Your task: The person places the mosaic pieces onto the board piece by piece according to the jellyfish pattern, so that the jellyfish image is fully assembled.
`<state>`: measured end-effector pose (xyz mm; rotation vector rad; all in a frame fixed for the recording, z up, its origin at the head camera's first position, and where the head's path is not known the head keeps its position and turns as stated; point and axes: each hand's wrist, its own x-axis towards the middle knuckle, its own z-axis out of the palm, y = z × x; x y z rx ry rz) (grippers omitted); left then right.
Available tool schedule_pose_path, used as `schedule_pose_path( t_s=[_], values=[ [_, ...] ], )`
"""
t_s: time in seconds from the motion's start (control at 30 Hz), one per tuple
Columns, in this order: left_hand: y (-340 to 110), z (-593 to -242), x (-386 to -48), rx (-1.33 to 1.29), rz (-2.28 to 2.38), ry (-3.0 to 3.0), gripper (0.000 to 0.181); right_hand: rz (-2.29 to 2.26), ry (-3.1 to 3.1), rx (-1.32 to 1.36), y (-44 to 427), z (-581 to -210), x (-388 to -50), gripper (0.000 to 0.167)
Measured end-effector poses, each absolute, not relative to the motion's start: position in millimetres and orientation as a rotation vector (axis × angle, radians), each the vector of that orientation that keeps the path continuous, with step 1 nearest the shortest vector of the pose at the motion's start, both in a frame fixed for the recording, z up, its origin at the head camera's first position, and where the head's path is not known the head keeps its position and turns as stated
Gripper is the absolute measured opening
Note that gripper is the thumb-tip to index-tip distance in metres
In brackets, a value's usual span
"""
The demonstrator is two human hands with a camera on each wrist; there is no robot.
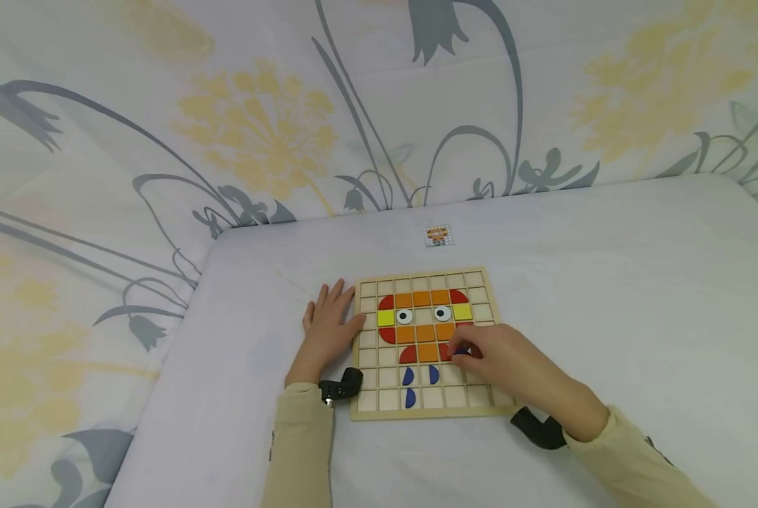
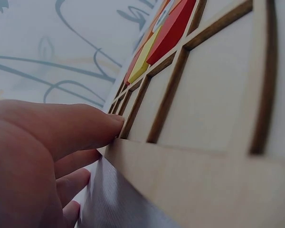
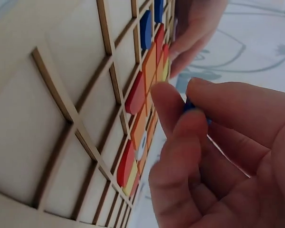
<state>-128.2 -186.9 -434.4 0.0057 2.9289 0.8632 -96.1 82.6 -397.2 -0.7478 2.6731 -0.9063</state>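
A wooden grid board (image 1: 369,413) lies on the white-covered surface, with red, orange and yellow pieces and two eye pieces in its upper cells. My left hand (image 1: 329,330) rests at the board's left edge, fingers spread and straight, the thumb touching the frame in the left wrist view. Above the board's right part, my right hand (image 1: 502,356) pinches a blue piece (image 3: 188,105) between thumb and fingers; most of it is hidden. Several blue half-round pieces, such as one blue half-round (image 1: 433,374), lie in the lower cells.
Behind the board lies a small picture card (image 1: 438,236) with a gridded figure on it. A floral-patterned cloth (image 1: 258,134) hangs behind the surface and at its left. Black wrist cameras (image 1: 540,429) are strapped to both wrists.
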Motion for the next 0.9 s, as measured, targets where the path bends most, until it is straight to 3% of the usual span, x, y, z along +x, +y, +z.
schedule_pose_path(
  t_s=[0.9],
  values=[
    [-184.5,-432.1,-127.4,-0.002,0.866,2.942,0.054,-0.948,2.567,-0.796,60.1,-414.9,-79.5,0.008]
  ],
)
